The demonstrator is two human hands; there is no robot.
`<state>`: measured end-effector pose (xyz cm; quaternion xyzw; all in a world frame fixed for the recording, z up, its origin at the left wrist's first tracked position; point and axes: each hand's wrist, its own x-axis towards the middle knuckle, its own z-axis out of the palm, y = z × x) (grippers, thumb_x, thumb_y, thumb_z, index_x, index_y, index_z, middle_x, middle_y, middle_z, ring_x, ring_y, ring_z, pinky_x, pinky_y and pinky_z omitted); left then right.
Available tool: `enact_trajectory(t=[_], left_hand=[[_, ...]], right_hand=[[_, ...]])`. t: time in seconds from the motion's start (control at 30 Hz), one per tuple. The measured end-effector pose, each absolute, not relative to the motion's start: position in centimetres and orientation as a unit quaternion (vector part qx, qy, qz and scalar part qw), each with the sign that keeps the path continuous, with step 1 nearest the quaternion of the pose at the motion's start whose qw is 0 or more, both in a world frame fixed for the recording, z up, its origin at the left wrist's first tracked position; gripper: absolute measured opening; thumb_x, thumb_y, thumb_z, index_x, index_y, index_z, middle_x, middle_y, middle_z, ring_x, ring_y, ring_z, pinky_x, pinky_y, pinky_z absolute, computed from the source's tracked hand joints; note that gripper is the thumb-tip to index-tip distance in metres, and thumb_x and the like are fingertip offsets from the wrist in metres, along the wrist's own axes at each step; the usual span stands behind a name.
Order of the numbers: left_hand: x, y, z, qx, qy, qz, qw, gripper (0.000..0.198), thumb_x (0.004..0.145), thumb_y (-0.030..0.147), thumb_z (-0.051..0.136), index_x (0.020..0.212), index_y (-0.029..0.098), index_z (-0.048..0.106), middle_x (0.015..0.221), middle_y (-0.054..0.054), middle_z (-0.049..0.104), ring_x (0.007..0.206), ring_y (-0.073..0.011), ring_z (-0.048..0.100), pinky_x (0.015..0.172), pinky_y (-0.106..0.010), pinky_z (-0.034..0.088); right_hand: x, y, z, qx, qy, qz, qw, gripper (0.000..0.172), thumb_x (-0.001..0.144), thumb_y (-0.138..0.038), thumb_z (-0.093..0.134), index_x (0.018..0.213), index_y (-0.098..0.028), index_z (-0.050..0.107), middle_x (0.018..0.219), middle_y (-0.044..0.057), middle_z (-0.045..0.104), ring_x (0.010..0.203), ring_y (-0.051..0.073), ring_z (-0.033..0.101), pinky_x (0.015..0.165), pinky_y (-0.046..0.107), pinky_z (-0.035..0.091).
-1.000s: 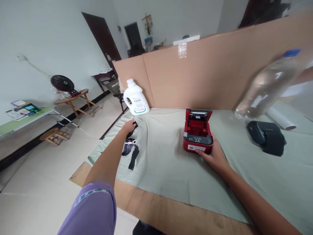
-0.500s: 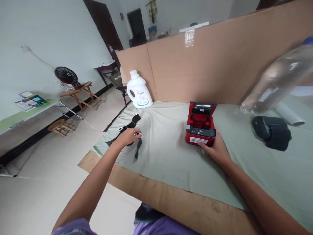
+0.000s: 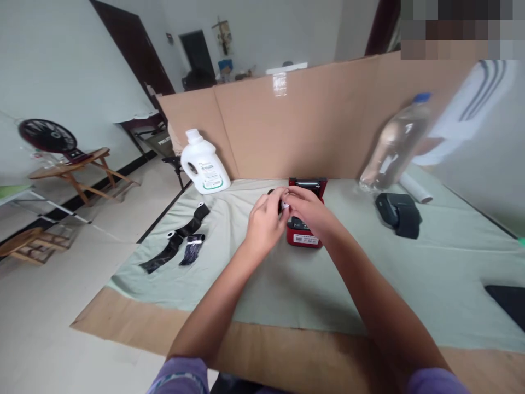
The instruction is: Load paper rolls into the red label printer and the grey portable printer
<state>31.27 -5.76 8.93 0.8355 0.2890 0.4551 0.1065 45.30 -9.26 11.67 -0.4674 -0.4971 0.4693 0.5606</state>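
A small black ribbon roll with a white core (image 3: 285, 205) is held between the fingers of both hands, mostly hidden by them. My left hand (image 3: 264, 216) is closed on it from the left, and my right hand (image 3: 311, 210) closes on it from the right. Directly beneath and behind the hands stands a red label printer (image 3: 305, 239) with its lid raised; the hands cover much of its inside. On the cloth to the left lie black ribbon rolls (image 3: 191, 227) with unwound tails, and a short, shiny dark piece of ribbon (image 3: 192, 250).
A white detergent jug (image 3: 207, 169) stands at the back left against a cardboard screen (image 3: 295, 131). At right are a large clear bottle (image 3: 396, 145), a white tube (image 3: 416, 189) and a black device (image 3: 397, 213). Another person's sleeve (image 3: 471, 109) shows behind the bottle.
My left hand has moved right from the ribbons to the printer, carrying a small roll. My right hand has let go of the printer and joined it. The view has turned right.
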Motion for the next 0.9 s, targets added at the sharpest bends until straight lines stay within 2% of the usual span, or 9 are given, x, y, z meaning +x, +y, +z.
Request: enact_trajectory(t=[0.1,0.2,0.3,0.4,0.57,0.7,0.8,0.9], left_hand=[[32.7,-4.2,9.9,0.826,0.290,0.437,0.207,0.055,0.087,0.022,0.069,0.138,0.025,0.048,0.126,-0.008,0.071,0.106,-0.0200,0.068,0.092,-0.033,0.053],[32.5,-2.5,10.3,0.795,0.344,0.446,0.225,0.048,0.084,0.030,0.073,0.129,0.025,0.058,0.127,-0.008,0.070,0.099,-0.0194,0.068,0.087,-0.032,0.052],[32.4,-1.3,9.7,0.779,0.378,0.432,0.251,0.037,0.085,0.034,0.071,0.120,0.023,0.068,0.114,-0.006,0.074,0.097,-0.0204,0.067,0.082,-0.032,0.051],[32.7,-0.7,8.6,0.755,0.365,0.424,0.343,0.030,0.087,0.036,0.068,0.112,0.020,0.072,0.100,-0.005,0.076,0.091,-0.0198,0.069,0.076,-0.029,0.050],[33.0,-0.6,7.6,0.681,0.341,0.378,0.527,0.045,0.082,0.042,0.073,0.117,0.016,0.063,0.078,-0.003,0.073,0.071,-0.0176,0.069,0.066,-0.027,0.051],[32.7,-1.7,7.9,0.672,0.336,0.313,0.580,0.062,0.080,0.035,0.076,0.134,0.017,0.053,0.083,-0.003,0.076,0.073,-0.0189,0.072,0.068,-0.029,0.054],[32.4,-2.7,7.9,0.707,0.326,0.240,0.580,0.076,0.082,0.030,0.074,0.150,0.018,0.041,0.080,-0.002,0.075,0.074,-0.0195,0.072,0.073,-0.031,0.055],[32.2,-3.5,7.8,0.736,0.318,0.164,0.575,0.095,0.084,0.027,0.073,0.162,0.017,0.020,0.076,-0.002,0.075,0.070,-0.0192,0.071,0.073,-0.033,0.055]], right_hand=[[47.3,-7.3,10.5,-0.443,-0.446,0.483,0.609,0.029,0.075,-0.033,0.073,0.101,-0.023,0.067,0.090,0.001,0.069,0.079,0.016,0.063,0.067,0.029,0.052],[49.0,-6.7,9.3,-0.459,-0.441,0.466,0.615,0.034,0.071,-0.030,0.078,0.101,-0.024,0.064,0.093,0.001,0.069,0.073,0.014,0.062,0.067,0.030,0.053],[49.8,-6.6,8.9,-0.444,-0.485,0.466,0.592,0.032,0.073,-0.030,0.077,0.102,-0.024,0.063,0.101,0.002,0.070,0.084,0.016,0.065,0.070,0.030,0.054],[50.0,-6.7,8.9,-0.440,-0.519,0.456,0.574,0.028,0.075,-0.027,0.075,0.101,-0.024,0.063,0.105,0.002,0.071,0.091,0.017,0.065,0.073,0.029,0.054],[50.5,-7.0,9.3,-0.473,-0.521,0.425,0.570,0.022,0.079,-0.028,0.073,0.099,-0.023,0.066,0.101,0.003,0.069,0.084,0.017,0.064,0.071,0.030,0.054],[51.6,-7.2,9.5,-0.516,-0.497,0.397,0.573,0.023,0.083,-0.030,0.069,0.105,-0.023,0.067,0.093,0.002,0.069,0.080,0.017,0.064,0.074,0.033,0.055],[52.7,-7.1,9.2,-0.563,-0.537,0.357,0.517,0.021,0.085,-0.023,0.063,0.105,-0.022,0.068,0.095,0.003,0.072,0.088,0.020,0.066,0.083,0.037,0.053],[53.4,-6.9,8.3,-0.636,-0.596,0.271,0.408,0.023,0.084,-0.013,0.058,0.102,-0.022,0.070,0.109,0.006,0.074,0.106,0.025,0.066,0.100,0.044,0.045]])
